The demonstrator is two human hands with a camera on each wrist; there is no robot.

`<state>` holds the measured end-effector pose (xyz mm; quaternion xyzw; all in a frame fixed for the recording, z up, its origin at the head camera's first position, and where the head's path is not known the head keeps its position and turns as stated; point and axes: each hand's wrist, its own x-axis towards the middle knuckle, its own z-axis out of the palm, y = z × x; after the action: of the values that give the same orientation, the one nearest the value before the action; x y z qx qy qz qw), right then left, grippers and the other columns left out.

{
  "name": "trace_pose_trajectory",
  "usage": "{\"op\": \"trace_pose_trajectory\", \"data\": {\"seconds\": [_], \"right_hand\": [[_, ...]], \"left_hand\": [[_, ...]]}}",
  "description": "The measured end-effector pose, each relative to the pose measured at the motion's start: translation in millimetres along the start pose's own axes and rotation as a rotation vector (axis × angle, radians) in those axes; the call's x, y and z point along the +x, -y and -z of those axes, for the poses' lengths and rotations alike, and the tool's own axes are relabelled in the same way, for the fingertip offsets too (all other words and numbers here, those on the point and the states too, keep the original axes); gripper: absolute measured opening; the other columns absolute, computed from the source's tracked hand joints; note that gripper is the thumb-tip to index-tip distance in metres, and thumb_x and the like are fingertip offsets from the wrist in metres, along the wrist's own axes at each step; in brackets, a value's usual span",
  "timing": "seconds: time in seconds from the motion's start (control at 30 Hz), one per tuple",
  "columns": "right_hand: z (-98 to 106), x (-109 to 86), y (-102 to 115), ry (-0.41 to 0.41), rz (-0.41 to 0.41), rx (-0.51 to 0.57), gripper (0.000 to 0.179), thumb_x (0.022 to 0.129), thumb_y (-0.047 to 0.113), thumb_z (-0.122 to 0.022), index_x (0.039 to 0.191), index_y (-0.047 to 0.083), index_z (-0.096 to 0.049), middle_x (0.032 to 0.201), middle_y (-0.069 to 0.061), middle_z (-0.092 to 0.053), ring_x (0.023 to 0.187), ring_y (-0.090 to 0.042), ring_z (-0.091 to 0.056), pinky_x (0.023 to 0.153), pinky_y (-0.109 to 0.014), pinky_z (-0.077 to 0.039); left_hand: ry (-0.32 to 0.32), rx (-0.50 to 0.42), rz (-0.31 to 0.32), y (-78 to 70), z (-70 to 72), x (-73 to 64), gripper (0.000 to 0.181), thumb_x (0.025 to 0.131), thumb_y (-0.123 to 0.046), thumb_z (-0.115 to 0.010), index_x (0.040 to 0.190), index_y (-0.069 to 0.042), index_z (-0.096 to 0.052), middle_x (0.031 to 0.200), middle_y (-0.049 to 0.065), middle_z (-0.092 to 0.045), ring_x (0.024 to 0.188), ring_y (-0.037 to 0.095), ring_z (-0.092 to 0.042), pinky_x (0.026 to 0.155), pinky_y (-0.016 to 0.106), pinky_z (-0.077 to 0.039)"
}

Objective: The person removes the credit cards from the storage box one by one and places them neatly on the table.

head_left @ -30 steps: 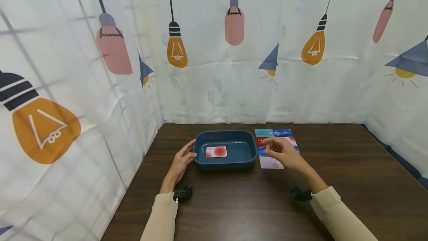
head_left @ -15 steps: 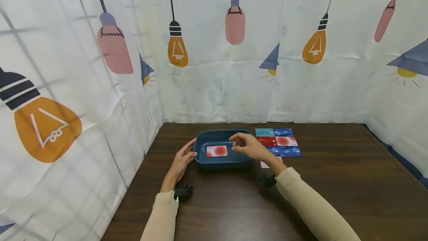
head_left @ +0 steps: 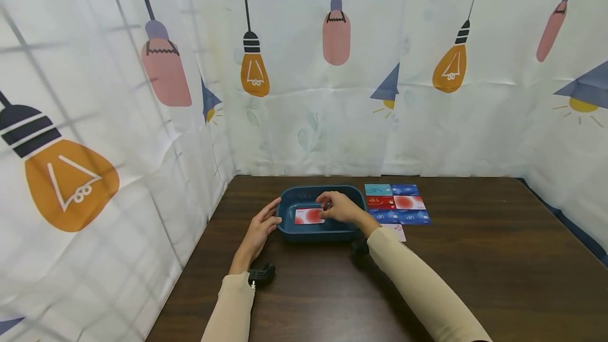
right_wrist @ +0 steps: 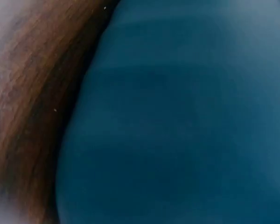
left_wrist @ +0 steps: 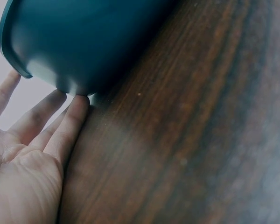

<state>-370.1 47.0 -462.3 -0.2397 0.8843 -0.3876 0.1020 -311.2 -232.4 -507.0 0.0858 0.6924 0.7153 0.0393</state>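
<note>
In the head view, a small white-and-red card (head_left: 306, 216) lies flat on the floor of a dark blue plastic bin (head_left: 294, 234). My right hand (head_left: 343, 209) is over the bin. Its fingers are bent, with a gap between thumb and forefinger, and the thumb tip is at the card's right end. Against the bin's left end rests my left hand (head_left: 258, 232), fingers extended. In the left wrist view, the fingertips of the left hand (left_wrist: 32, 144) touch the bin's end wall (left_wrist: 84, 46) low down. The right wrist view has only the bin's side wall (right_wrist: 168, 121) and table, with the hand hidden.
Right of the bin, several cards lie edge to edge in rows: a teal card (head_left: 377, 189), a red card (head_left: 380, 202), another white-and-red card (head_left: 409, 202) and blue ones. A pale pink card (head_left: 395, 231) lies below them, partly covered by my sleeve. A printed curtain (head_left: 304, 120) surrounds the brown table (head_left: 499, 257).
My right hand has moved left from above the card rows, across the bin's right part, to the card inside. The left hand and the bin have stayed put.
</note>
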Motion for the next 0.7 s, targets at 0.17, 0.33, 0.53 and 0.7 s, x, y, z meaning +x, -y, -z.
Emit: {"op": "trace_pose_trajectory", "data": {"seconds": [0.17,0.33,0.53,0.7], "right_hand": [[-3.8,3.6,-4.5,0.001,-0.057,-0.026,0.041,0.09,0.016,-0.078,0.128,0.008,-0.067,0.116,-0.011,-0.067,0.097,-0.022,-0.063,0.091,-0.041,-0.057],[-7.5,6.6,-9.5,-0.005,-0.064,-0.08,0.041,0.088,0.018,-0.081,0.125,0.009,-0.068,0.116,-0.011,-0.067,0.1,-0.022,-0.063,0.094,-0.043,-0.055],[-11.2,9.5,-12.2,-0.022,-0.032,-0.172,0.041,0.084,0.018,-0.084,0.12,0.007,-0.07,0.108,-0.01,-0.065,0.099,-0.022,-0.061,0.095,-0.043,-0.053],[-11.8,8.9,-10.2,-0.017,-0.044,-0.188,0.043,0.083,0.019,-0.086,0.121,0.007,-0.07,0.11,-0.011,-0.063,0.101,-0.024,-0.06,0.098,-0.045,-0.051]], "left_hand": [[-0.001,-0.003,0.003,0.3,-1.7,-0.3,0.06,0.1,-0.007,-0.058,0.157,-0.021,-0.043,0.163,0.011,-0.038,0.152,0.03,-0.032,0.096,0.017,-0.048],[-0.008,-0.004,0.006,-0.1,-2.1,-0.3,0.059,0.1,-0.007,-0.057,0.156,-0.021,-0.044,0.163,0.011,-0.038,0.152,0.03,-0.033,0.096,0.017,-0.048],[-0.006,-0.002,0.005,0.1,-1.6,-0.6,0.059,0.101,-0.006,-0.056,0.157,-0.02,-0.044,0.163,0.013,-0.038,0.15,0.031,-0.035,0.096,0.017,-0.048],[0.002,0.01,0.001,0.2,0.3,-0.7,0.059,0.101,-0.009,-0.057,0.157,-0.022,-0.043,0.163,0.01,-0.038,0.151,0.031,-0.036,0.098,0.019,-0.048]]}}
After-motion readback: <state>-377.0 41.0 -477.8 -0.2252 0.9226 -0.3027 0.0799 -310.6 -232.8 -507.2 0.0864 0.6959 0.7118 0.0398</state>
